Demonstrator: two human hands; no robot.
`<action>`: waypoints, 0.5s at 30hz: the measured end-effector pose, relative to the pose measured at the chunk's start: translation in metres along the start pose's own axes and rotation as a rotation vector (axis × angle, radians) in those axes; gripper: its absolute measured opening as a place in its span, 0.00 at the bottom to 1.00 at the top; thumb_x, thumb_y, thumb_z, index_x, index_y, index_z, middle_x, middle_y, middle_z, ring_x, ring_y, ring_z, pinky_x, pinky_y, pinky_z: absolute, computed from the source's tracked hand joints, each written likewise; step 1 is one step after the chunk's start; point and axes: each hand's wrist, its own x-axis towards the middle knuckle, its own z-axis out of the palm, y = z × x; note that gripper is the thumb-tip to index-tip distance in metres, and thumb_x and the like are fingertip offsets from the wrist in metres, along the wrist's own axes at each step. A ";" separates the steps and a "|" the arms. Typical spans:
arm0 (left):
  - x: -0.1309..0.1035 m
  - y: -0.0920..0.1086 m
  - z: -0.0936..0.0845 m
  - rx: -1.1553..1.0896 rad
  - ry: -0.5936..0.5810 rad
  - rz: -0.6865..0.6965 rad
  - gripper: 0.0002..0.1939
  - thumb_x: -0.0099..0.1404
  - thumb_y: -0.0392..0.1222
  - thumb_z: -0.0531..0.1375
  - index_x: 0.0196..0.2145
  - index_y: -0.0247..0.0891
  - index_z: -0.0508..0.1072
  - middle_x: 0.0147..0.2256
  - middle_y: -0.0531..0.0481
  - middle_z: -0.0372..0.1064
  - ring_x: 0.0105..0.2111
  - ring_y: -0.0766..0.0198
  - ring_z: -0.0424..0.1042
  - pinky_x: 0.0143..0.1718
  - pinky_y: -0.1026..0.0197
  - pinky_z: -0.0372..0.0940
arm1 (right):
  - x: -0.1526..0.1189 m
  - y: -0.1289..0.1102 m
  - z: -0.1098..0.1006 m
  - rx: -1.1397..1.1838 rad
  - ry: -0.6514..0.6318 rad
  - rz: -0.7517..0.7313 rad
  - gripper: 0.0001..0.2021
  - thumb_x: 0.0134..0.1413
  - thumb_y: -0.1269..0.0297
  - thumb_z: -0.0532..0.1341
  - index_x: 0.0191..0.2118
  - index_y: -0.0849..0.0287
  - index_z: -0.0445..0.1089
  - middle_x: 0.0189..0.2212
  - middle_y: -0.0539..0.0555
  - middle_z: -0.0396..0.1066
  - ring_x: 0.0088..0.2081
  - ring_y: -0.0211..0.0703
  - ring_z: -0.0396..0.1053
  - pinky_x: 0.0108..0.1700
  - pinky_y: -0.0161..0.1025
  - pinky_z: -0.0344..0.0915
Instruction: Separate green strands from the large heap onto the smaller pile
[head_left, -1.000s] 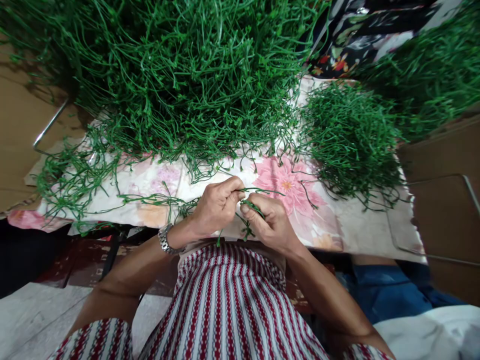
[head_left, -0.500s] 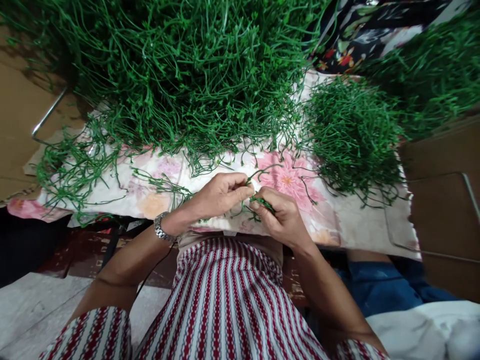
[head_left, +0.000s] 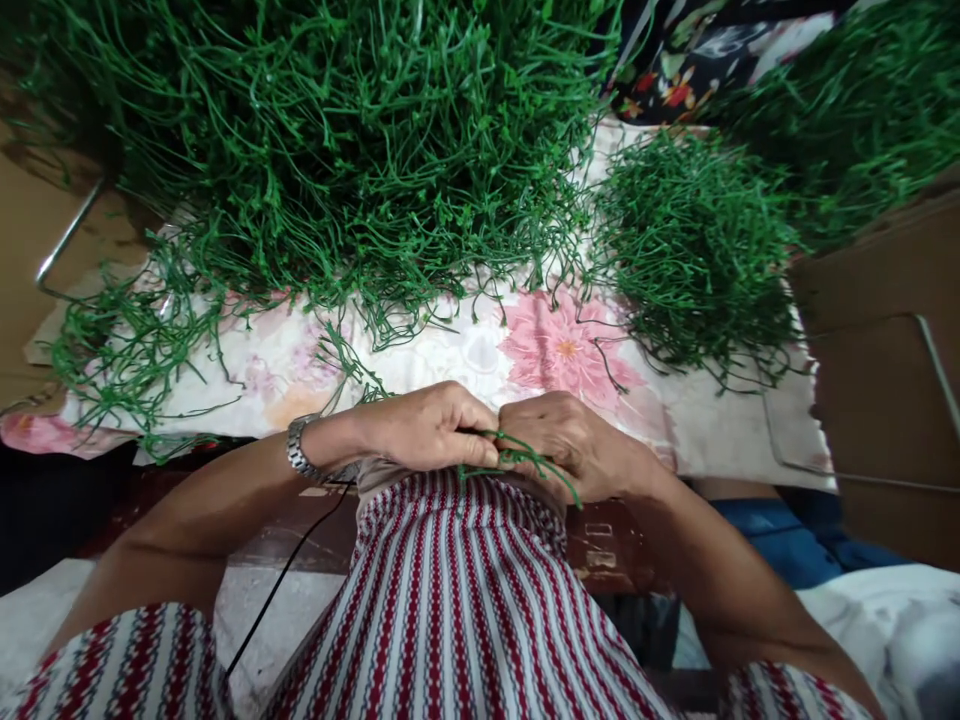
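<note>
My left hand, a metal watch at its wrist, meets my right hand close to my waist. Both are closed on thin green stems, which look like artificial plant stems with small bud ends. The stem ends stick out below my right fingers and hang towards my lap. How the fingers pinch them is partly hidden. Just beyond my left hand lies a small loose bunch of stems on the flower-printed cloth.
A large heap of green stems fills the far side. A smaller pile lies to the right, and scattered stems on the left. Cardboard with a metal handle stands at right. Another person's floral clothing shows at the back.
Both hands have moved down towards my waist and come together. My right hand has turned knuckles up, and the held stems now point down and right.
</note>
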 end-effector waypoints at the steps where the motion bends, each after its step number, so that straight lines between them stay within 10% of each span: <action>1: -0.001 0.000 0.002 0.017 -0.017 0.008 0.15 0.59 0.40 0.55 0.18 0.34 0.56 0.18 0.58 0.46 0.19 0.74 0.46 0.20 0.68 0.44 | 0.002 -0.002 -0.001 0.037 -0.036 -0.014 0.08 0.54 0.73 0.48 0.25 0.59 0.56 0.21 0.49 0.58 0.26 0.35 0.57 0.30 0.33 0.56; 9: -0.023 0.015 0.009 0.096 -0.043 0.042 0.17 0.59 0.34 0.52 0.16 0.36 0.52 0.17 0.57 0.46 0.18 0.73 0.48 0.21 0.66 0.47 | -0.004 -0.004 -0.018 0.273 -0.180 -0.048 0.17 0.59 0.66 0.46 0.19 0.58 0.51 0.17 0.48 0.52 0.23 0.33 0.54 0.27 0.33 0.55; 15: -0.031 0.009 -0.009 0.112 0.387 -0.099 0.15 0.60 0.41 0.53 0.18 0.36 0.57 0.17 0.57 0.47 0.17 0.73 0.48 0.18 0.67 0.45 | -0.036 0.014 -0.046 -0.097 0.375 0.256 0.06 0.54 0.67 0.56 0.27 0.59 0.64 0.26 0.52 0.63 0.31 0.39 0.63 0.31 0.38 0.61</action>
